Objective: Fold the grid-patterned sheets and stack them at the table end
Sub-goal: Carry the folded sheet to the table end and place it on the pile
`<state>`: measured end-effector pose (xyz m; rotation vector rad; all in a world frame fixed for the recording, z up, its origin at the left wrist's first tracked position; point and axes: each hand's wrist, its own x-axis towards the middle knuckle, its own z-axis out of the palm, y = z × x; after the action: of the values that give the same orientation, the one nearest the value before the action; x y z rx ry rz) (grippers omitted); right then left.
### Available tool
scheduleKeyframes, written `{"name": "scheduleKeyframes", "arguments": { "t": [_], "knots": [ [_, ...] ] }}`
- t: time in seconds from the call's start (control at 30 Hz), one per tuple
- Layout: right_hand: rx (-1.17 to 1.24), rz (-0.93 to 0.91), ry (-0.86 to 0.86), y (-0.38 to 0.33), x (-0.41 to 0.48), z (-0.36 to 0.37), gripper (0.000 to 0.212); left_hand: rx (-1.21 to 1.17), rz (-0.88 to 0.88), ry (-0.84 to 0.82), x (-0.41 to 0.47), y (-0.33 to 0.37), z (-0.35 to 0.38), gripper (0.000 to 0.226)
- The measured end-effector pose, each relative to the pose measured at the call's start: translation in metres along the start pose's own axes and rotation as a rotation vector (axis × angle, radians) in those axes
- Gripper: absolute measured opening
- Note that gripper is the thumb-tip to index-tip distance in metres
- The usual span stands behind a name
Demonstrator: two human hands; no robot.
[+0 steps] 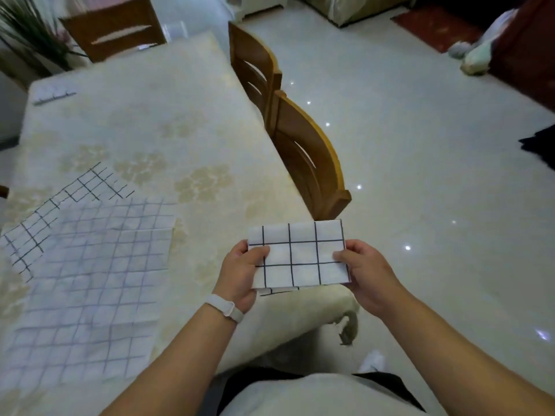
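White fabric with a dark grid pattern, the folded sheet [300, 255] is a compact rectangle held level at the near right corner of the table [150, 115], with its right part over the tiled floor [420, 145]. Whether it touches the tablecloth cannot be determined. The left hand [240, 271] grips the sheet's left edge, thumb on top and fingers curled beneath. The right hand [366, 271] grips the right edge in the same manner. A white wristband [224, 307] sits on the left wrist. Two unfolded sheets lie flat on the left part of the table, well apart from the folded one: the upper sheet [90, 280] shows faint grid lines and overlaps the lower sheet [60, 205], whose darker lines project at the far left side. A small pale flat item [52, 93] with dark marks rests near the far left corner of the table; it is too blurred to identify. Two wooden chairs [309, 163] stand pushed against the right side of the table, and a third chair [114, 28] stands at the far end.
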<state>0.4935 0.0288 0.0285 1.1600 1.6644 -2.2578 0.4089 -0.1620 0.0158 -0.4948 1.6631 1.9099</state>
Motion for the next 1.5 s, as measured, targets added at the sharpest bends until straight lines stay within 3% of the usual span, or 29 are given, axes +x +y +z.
{"name": "scheduleKeyframes", "arguments": {
  "t": [0.23, 0.4, 0.63, 1.03, 1.5],
  "knots": [
    [0.08, -0.034, 0.06, -0.023, -0.004, -0.146, 0.014, 0.05, -0.014, -0.048, -0.027, -0.033, 0.15, 0.021],
    [0.173, -0.064, 0.157, -0.037, -0.013, -0.24, 0.014, 0.107, -0.06, -0.174, -0.038, -0.05, 0.243, 0.019],
    [0.275, -0.089, 0.308, -0.051, -0.011, -0.328, 0.013, 0.216, -0.064, -0.308, -0.025, -0.058, 0.346, 0.019],
    [0.277, -0.089, 0.404, -0.14, 0.097, -0.377, 0.016, 0.168, -0.123, -0.39, 0.091, -0.029, 0.455, 0.016],
    [0.158, -0.077, 0.361, -0.301, 0.28, -0.335, 0.016, 0.067, -0.1, -0.342, 0.276, 0.107, 0.513, 0.014]
  ]
}}
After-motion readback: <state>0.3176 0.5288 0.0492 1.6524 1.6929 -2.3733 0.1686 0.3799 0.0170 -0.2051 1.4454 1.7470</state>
